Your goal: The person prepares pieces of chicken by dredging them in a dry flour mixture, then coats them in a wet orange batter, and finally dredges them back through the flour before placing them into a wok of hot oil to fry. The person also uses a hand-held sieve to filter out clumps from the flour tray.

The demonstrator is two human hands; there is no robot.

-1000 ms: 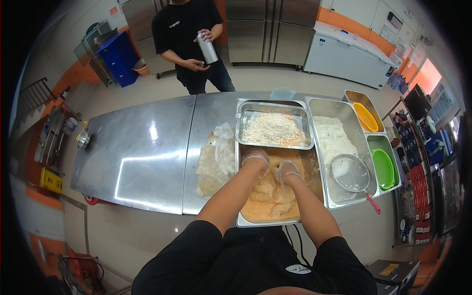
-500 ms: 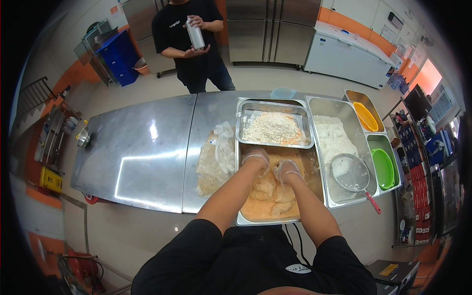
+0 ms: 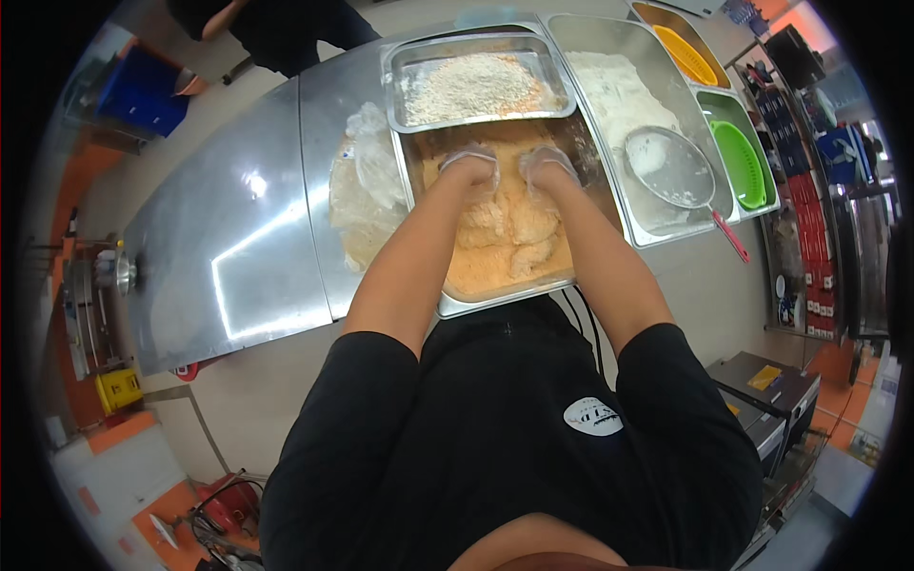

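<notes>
Both my hands wear clear plastic gloves and reach into a deep steel pan (image 3: pixel 609 186) of pale orange breading powder (image 3: pixel 473 277). My left hand (image 3: pixel 473 165) is pushed into the powder on the pan's left side. My right hand (image 3: pixel 546 169) is in it a little way to the right, apart from the left. The fingers of both are hidden by the powder and the wrists. Several lumpy pieces coated in breading, perhaps meat (image 3: pixel 533 223), lie just nearer to me than the hands. A shallow steel tray (image 3: pixel 400 114) of crumbly flaked coating rests across the pan's far end.
To the right stands a pan of white flour (image 3: pixel 609 90) with a red-handled sieve (image 3: pixel 670 167) over it. Beyond are a yellow basket (image 3: pixel 685 55) and a green basket (image 3: pixel 738 164). Crumpled plastic bags (image 3: pixel 367 186) lie left. Across the steel table (image 3: pixel 228 209) stands another person (image 3: pixel 286 33).
My view has tilted down and turned, so the table sits higher in it. My hands have moved slightly apart within the breading. The other person's hands and bottle are now out of view.
</notes>
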